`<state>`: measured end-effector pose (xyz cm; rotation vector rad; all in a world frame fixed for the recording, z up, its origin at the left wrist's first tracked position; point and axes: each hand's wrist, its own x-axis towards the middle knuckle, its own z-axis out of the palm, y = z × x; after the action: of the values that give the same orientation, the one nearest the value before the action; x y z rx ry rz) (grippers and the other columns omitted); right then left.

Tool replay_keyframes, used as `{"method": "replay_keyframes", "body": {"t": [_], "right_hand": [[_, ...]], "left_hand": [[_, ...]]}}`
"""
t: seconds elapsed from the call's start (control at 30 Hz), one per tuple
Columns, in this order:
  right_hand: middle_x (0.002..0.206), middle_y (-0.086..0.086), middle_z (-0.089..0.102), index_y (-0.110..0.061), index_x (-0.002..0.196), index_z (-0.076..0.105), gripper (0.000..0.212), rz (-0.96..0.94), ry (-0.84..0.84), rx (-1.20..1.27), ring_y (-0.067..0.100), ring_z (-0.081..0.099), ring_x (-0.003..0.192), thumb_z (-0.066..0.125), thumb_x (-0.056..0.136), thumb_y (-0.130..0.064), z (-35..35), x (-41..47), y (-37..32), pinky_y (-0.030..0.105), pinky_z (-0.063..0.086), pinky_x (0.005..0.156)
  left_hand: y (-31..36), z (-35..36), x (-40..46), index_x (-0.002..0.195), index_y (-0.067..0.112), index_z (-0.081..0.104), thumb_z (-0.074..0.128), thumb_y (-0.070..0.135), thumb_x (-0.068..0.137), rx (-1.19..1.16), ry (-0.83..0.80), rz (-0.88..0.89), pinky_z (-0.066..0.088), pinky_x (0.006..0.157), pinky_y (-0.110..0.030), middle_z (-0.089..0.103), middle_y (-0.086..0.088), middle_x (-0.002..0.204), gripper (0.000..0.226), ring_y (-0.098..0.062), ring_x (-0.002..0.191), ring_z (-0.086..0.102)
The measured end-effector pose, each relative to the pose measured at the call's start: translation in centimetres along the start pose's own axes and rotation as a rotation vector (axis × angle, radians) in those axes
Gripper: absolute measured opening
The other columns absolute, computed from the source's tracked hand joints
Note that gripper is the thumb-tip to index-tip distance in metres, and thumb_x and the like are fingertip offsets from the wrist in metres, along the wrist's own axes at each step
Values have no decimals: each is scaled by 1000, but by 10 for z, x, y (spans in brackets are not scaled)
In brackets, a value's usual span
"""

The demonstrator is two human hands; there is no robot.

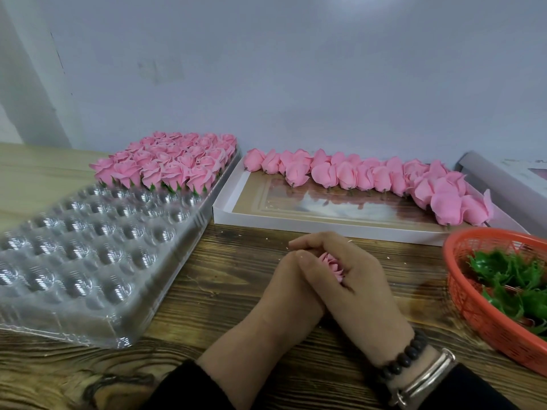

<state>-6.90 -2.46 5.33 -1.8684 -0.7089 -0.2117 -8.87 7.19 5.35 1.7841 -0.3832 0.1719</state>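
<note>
Both my hands meet over the wooden table (225, 276), cupped around one pink rose head (333, 264) whose petals show between the fingers. My left hand (284, 294) comes in from below left; my right hand (355, 276), with a bead bracelet and a metal bangle at the wrist, lies over it. A clear plastic blister tray (97, 250) stands at the left, its far rows filled with pink roses on green bases (168, 161), its near cups bare. A shallow white box lid (296, 223) beyond my hands holds a row of loose pink rose heads (370, 176).
An orange mesh basket (479, 315) with green plastic calyxes (515, 279) stands at the right edge. A second white box (503, 176) leans at the far right by the pale wall. Small white crumbs lie on the wood near my hands.
</note>
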Motion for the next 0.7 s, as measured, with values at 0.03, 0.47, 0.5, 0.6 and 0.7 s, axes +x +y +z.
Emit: {"method": "replay_keyframes", "body": {"t": [0.03,0.47,0.5,0.6,0.7], "right_hand": [[92,-17,66,-33,93,65,31,20,-14,-3,-3,59,93,52,70,-50,0,0,0,9,43,79],[99,-21,65,-38,112,54,64,88,-119,135,-4,60,94,67,52,-58,-11,1,6,8,44,79],[102,-20,65,-35,111,56,59,55,-77,148,-4,60,96,65,57,-57,-11,1,5,7,43,80],[100,-13,68,-29,105,64,37,-45,59,172,-1,62,96,50,76,-48,-9,0,2,10,45,79],[92,-14,69,-25,95,69,31,-103,120,104,0,62,91,43,85,-39,-3,0,1,14,45,80]], "left_hand": [[1,-1,0,86,1,64,52,-12,86,-17,9,2,52,70,-21,64,-4,82,18,-7,77,61],[-3,-7,1,78,-4,62,62,-8,80,-79,96,66,47,62,-17,64,-6,74,5,-8,69,57],[-3,-8,1,76,4,64,62,-7,80,-62,89,54,47,60,-14,65,4,70,12,-3,67,59],[-3,-9,-1,67,26,59,63,-4,78,34,66,34,42,56,-5,63,18,59,33,5,61,59],[-7,-4,0,81,17,65,63,3,82,93,52,53,49,65,-13,67,8,74,15,-2,74,64]]}}
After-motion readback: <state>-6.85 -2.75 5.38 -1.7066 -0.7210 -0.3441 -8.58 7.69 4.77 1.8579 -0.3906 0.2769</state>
